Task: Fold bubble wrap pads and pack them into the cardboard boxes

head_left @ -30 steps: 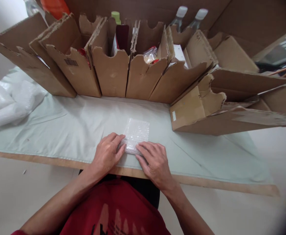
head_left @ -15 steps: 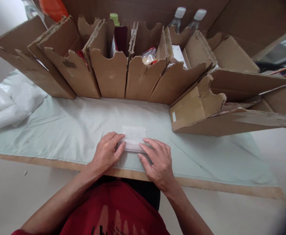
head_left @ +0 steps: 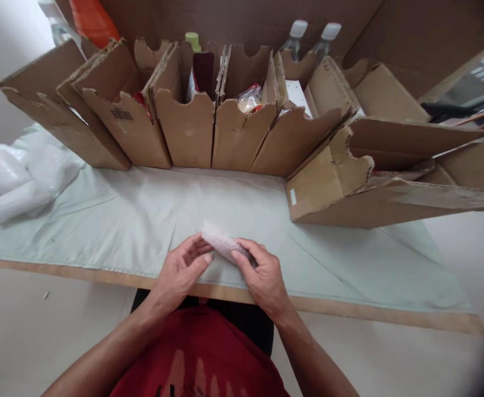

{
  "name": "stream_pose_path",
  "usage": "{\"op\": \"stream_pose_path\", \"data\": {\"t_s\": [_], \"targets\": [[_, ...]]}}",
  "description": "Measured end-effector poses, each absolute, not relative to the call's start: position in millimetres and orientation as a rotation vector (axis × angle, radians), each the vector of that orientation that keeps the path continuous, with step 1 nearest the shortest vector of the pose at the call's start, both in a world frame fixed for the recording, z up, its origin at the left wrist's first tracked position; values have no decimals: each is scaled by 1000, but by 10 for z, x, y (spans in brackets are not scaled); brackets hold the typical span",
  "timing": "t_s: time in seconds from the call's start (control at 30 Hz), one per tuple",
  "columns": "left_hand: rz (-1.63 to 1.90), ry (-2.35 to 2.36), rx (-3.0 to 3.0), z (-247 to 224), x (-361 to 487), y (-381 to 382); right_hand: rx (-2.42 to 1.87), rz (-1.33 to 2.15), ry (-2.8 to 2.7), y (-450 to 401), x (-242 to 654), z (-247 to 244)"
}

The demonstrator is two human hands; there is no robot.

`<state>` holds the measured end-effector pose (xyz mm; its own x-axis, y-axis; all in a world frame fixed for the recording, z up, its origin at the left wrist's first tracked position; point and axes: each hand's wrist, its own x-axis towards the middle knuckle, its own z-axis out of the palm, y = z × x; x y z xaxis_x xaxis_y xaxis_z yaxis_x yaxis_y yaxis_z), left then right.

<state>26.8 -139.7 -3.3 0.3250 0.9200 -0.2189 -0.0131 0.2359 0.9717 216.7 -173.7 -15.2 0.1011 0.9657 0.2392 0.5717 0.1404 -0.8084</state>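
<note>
A small roll of bubble wrap (head_left: 222, 241) is tilted between my hands above the cloth, its left end higher in the picture. My right hand (head_left: 264, 275) pinches its right end between thumb and fingers. Beside its left end is my left hand (head_left: 182, 268), fingers curved and thumb apart, with a gap between thumb and fingertips. Whether the left fingertips touch the wrap is hard to see. Anything inside the roll is hidden by the cloudy plastic.
Several open cardboard holders (head_left: 186, 129) stand in a row along the back, with packets and bottles in or behind them. Another cardboard holder (head_left: 320, 184) lies at the right. Crumpled bubble wrap (head_left: 26, 179) is at the left on the pale green cloth (head_left: 142, 220).
The bubble wrap lay partly unrolled on the cloth; now it is rolled up, lifted and tilted in my right hand. My left thumb has moved away from it.
</note>
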Motion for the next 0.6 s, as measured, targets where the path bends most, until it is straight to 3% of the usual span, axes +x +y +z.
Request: {"op": "stream_pose_path", "data": {"t_s": [0.2,0.43,0.6], "targets": [[880,920,1013,-57,404,-1374,-1455,733,-1561,-1853,2109,-127],[678,949,1440,143,411,-1439,-1362,912,-1599,-1811,2322,131],[622,928,1576,107,537,-1481,-1352,757,-1543,-1825,2297,267]]}}
